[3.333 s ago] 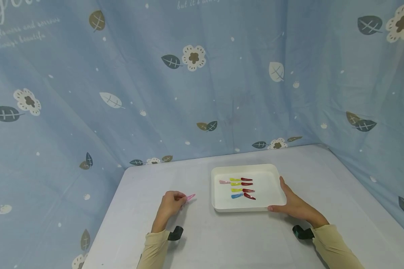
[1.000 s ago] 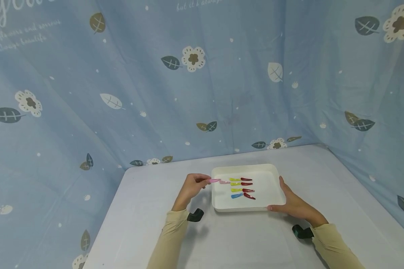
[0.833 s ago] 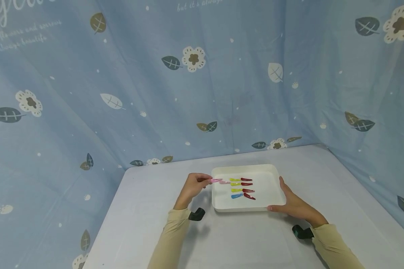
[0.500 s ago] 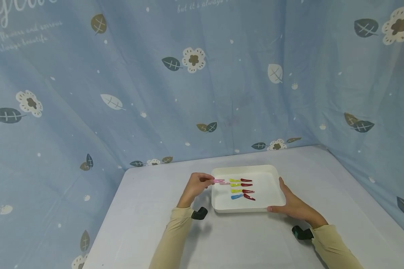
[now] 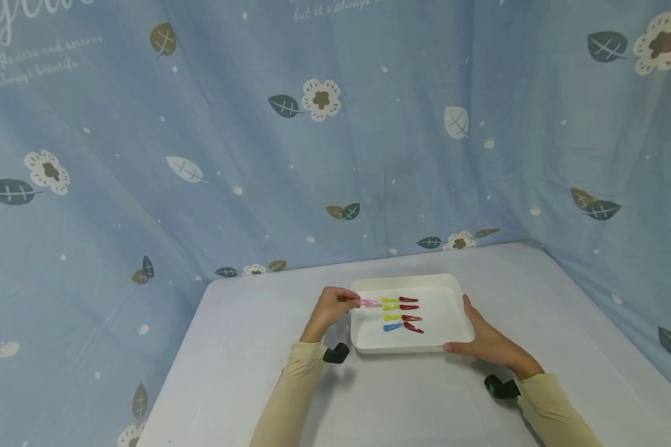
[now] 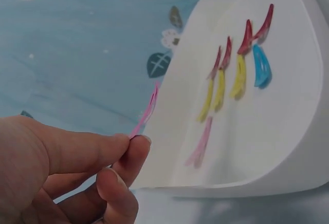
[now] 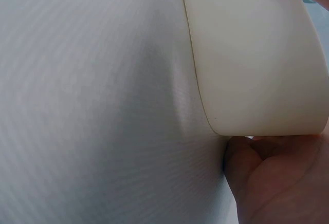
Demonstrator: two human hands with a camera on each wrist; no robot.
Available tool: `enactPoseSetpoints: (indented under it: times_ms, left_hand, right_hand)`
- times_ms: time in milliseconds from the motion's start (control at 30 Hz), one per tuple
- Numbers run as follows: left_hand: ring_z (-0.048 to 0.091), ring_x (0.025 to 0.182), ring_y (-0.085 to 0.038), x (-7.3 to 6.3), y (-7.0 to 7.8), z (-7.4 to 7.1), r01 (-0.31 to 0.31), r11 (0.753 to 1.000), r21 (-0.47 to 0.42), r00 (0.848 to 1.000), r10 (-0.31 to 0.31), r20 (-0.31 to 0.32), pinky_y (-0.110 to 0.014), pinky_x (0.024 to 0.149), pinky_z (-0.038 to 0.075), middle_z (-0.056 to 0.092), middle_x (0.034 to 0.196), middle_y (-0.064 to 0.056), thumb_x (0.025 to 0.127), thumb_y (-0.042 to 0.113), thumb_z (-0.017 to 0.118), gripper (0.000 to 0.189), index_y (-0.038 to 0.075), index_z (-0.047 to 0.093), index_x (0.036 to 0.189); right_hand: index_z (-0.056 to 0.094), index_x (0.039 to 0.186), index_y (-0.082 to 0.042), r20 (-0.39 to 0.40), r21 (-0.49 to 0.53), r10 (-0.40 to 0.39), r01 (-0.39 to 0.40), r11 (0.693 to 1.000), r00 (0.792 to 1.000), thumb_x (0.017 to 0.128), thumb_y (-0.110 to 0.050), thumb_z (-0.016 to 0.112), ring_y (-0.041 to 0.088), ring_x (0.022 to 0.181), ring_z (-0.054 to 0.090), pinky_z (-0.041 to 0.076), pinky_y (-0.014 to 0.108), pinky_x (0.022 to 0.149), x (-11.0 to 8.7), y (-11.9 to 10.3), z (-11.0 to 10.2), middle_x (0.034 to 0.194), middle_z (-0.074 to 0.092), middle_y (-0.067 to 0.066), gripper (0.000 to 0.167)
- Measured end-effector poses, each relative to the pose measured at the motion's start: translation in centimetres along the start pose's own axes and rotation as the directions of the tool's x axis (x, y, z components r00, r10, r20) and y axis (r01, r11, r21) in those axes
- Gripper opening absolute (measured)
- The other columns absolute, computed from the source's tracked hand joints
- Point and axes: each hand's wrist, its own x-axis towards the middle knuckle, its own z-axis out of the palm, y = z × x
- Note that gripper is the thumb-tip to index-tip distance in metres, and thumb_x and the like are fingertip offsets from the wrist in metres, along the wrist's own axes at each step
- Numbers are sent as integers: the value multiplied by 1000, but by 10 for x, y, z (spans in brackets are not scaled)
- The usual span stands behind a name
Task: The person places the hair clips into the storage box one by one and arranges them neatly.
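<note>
My left hand (image 5: 331, 308) pinches a pink hair clip (image 6: 147, 110) between thumb and forefinger, over the left end of a white tray (image 5: 410, 350). Beneath it, a paler pink hair clip (image 6: 201, 143) lies on the tray floor. Three yellow hair clips (image 5: 392, 317) and a blue hair clip (image 5: 393, 327) form a column, each beside one of several red hair clips (image 5: 409, 307). My right hand (image 5: 494, 341) grips the tray's right end, thumb at the front wall and fingers along the side. In the right wrist view it holds the tray's outer wall (image 7: 257, 64).
The tray stands on a table with a white cloth (image 5: 246, 347). Behind and at both sides hangs a blue curtain (image 5: 391, 174) with leaves and flowers on it. A black wrist camera (image 5: 337, 353) sits by the left cuff, another black camera (image 5: 501, 387) by the right.
My left hand has carried the pink hair clip from the table left of the tray, up and right over the tray's left end, edging right lately. My right hand stays on the tray.
</note>
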Motion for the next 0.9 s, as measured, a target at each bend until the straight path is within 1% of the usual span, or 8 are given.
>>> enactPoseSetpoints:
  times_ms: [67,200,333,533,733,900]
  left_hand:
    - [69,85,-15,0,1,1,-5,1000,2,1000,5,4,-26,72,53,80,96,-12,95,11,73,12,3,80,101]
    - [69,85,-14,1,1,4,-14,1000,16,1000,14,8,-26,72,52,80,95,-13,95,10,73,12,2,79,101]
    - [70,88,-15,3,1,6,0,1000,22,1000,0,7,-27,75,52,80,94,-12,95,10,73,11,3,80,100]
    - [72,89,-17,5,1,8,-14,999,42,1000,13,8,-31,80,55,80,93,-13,94,8,73,11,1,80,99]
    - [71,87,-15,7,-1,10,-20,998,68,1000,19,12,-30,81,55,80,93,-13,93,6,72,11,1,80,99]
    - [71,87,-16,6,0,11,-21,997,68,1000,20,19,-32,82,56,80,93,-14,93,6,72,10,1,80,97]
  right_hand:
    - [-17,163,-5,-1,0,-3,3,1000,1000,83,-33,86,55,150,20,30,79,108,0,0,0,170,-1,33,133]
    - [-18,163,-4,2,6,2,-2,1000,1000,83,-33,86,57,151,16,28,79,109,0,-1,0,170,-2,33,134]
    - [-19,162,-2,7,2,27,-27,1000,1000,83,-34,86,60,153,11,25,80,111,-1,-2,-1,170,-5,34,135]
    - [-19,162,-3,3,2,18,-18,1000,1000,83,-34,86,59,152,14,27,79,110,-1,-3,-1,170,-3,33,135]
    - [-18,163,-4,2,19,-7,6,1000,1000,82,-31,86,57,152,17,27,79,110,0,-2,-1,170,-3,32,135]
    - [-19,162,-3,7,18,8,-8,1000,1000,82,-32,86,57,152,15,26,79,111,0,-2,-1,170,-4,32,135]
